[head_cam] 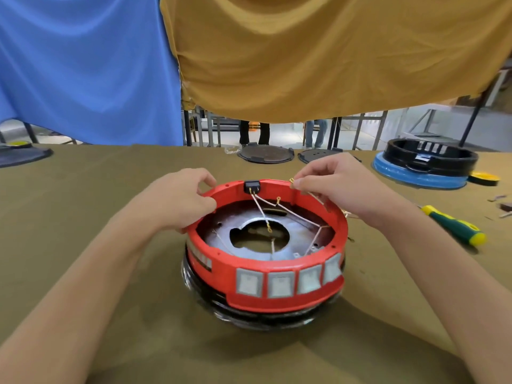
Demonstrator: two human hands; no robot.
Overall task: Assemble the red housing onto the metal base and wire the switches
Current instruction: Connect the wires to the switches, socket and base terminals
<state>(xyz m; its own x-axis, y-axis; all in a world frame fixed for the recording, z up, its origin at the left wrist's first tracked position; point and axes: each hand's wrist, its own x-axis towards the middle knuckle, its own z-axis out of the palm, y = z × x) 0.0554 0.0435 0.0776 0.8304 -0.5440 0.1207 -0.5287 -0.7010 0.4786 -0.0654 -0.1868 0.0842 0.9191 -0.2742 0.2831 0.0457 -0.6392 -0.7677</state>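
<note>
A red ring-shaped housing [277,289] sits on a dark round base [249,320] in the middle of the table. Inside it lies a metal plate [299,231] with a central hole. A black switch [252,187] is set in the far rim, and braided wires [297,216] run from it across the inside. My left hand [180,200] grips the housing's far-left rim. My right hand [340,184] pinches a wire's brass terminal [292,180] just above the far-right rim.
A green-and-yellow screwdriver [454,227] lies to the right. A black housing on a blue-wrapped base [421,169] stands at the far right, with a yellow tape roll [484,178] beside it. Dark round plates [266,153] lie at the table's far edge. Small parts [501,203] are scattered far right.
</note>
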